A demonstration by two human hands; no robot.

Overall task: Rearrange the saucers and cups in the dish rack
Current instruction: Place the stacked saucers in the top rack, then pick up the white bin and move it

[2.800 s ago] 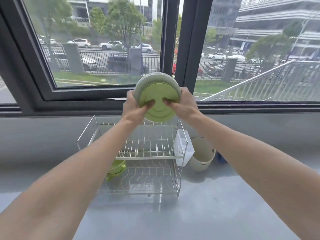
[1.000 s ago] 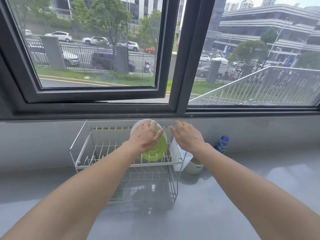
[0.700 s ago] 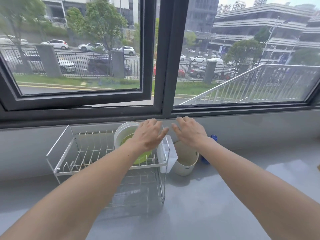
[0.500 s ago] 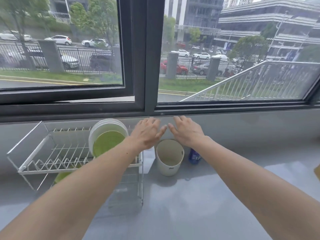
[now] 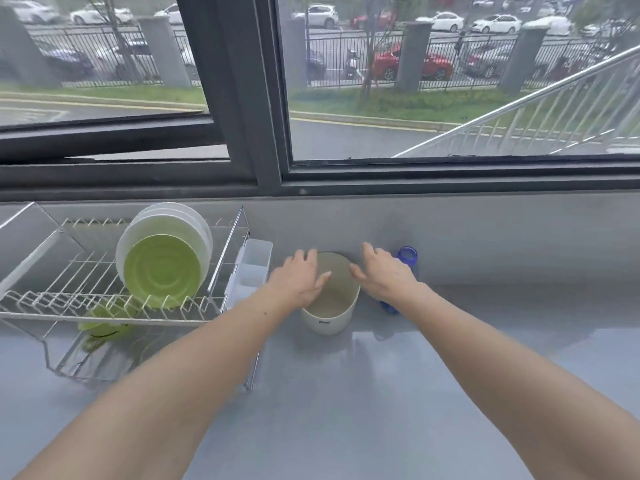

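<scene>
The two-tier white wire dish rack (image 5: 221,268) stood at the left of the grey countertop (image 5: 346,393), against the wall below the dark-framed window (image 5: 256,98). On its upper tier, a stack of round white saucers (image 5: 194,223) stood on edge in the wire slots, leaning slightly back. A round lime-green saucer (image 5: 162,271) stood on edge directly in front of the stack, touching it, with its ringed face toward the camera. On the lower tier, lime-green cups (image 5: 100,323) lay at the left end, partly hidden behind the upper shelf wires; their number could not be determined. A translucent white plastic cutlery holder (image 5: 251,268) hung on the right end of the rack.

Just beside the rack on the right stood a cream-coloured round plastic container (image 5: 332,317), open at the top. A blue-capped bottle (image 5: 407,255) stood near the wall, to the right of the container and partly hidden by the right hand.

The left hand (image 5: 298,278) was positioned over the left rim of the container, fingers extended and spread, grasping nothing. The right hand (image 5: 384,275) was positioned over the right rim, fingers likewise extended and empty. Contact between either hand and the container rim could not be confirmed. Both hands were well apart from the saucers.
</scene>
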